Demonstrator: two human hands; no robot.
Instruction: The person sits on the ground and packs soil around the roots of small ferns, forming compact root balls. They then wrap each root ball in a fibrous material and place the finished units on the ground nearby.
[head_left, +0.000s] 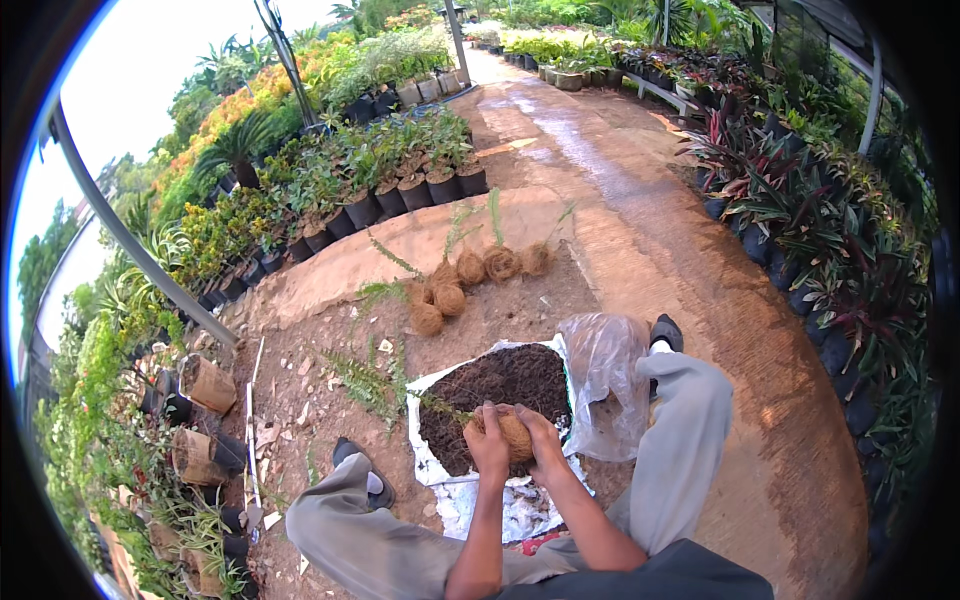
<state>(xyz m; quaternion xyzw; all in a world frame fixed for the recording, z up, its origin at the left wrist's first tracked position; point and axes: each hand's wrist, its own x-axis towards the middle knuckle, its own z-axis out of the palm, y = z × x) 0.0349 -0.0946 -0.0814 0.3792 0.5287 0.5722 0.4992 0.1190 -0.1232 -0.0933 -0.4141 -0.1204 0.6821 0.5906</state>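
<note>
Between my two hands is a ball of brown coir fibre (512, 436). A green fern frond (444, 407) reaches out from it to the left. My left hand (489, 442) cups the ball's left side, and my right hand (541, 442) presses its right side. Below them, dark soil (491, 382) fills an open white sack (415, 420) with its rim rolled down. A clear plastic bag (607, 375) with brown contents stands against the sack's right side. The underside of the ball is hidden from me.
Several finished-looking coir balls (450, 298) with fronds lie ahead on the ground. Loose fern fronds (367, 379) lie left of the sack. Potted plants (390, 199) line the far left, and dark-leaved plants (780, 187) border the right. A metal pole (142, 247) stands at left.
</note>
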